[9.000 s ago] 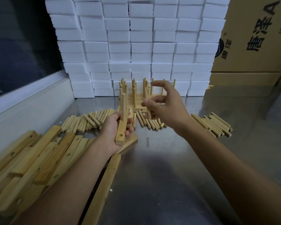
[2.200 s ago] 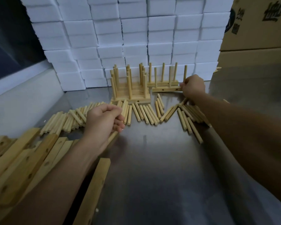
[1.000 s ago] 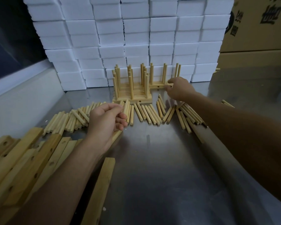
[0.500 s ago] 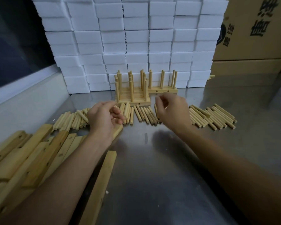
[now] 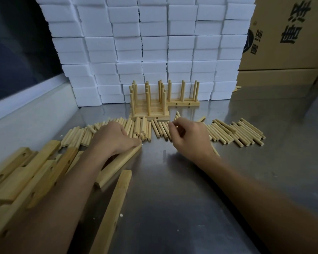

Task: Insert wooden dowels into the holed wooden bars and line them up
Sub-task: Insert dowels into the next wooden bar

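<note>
**Both hands down among the loose dowels in front of the finished racks**

While the block of pale wooden bars with upright dowels [image 5: 148, 109] stands on the shiny steel tabletop [image 5: 191, 189] against the wall of stacked white foam blocks [image 5: 154, 44], both hands work just in front of it. One more doweled bar [image 5: 183, 103] sits touching the block's right rear corner, its pegs upright in a row. In front of the block a long band of short loose wooden dowels [image 5: 233, 132] lies flat, spreading to either side. The left hand [image 5: 116, 138] rests knuckles-up on the left part of that band, fingers curled under; whether they grip anything cannot be told. Its edge touches the far end of a plain wooden bar [image 5: 117, 164] lying slantwise on the table. The right hand [image 5: 189, 138] hovers over the middle of the band, thumb and forefinger pinching one dowel [image 5: 177, 116] whose tip sticks up past the fingers. Left of the block and nearer the camera, a heap of long holed wooden bars [image 5: 26, 176] lies piled, with a single narrow bar [image 5: 116, 208] apart from it. Brown cardboard boxes [image 5: 286, 37] stand right of the foam wall.
</note>
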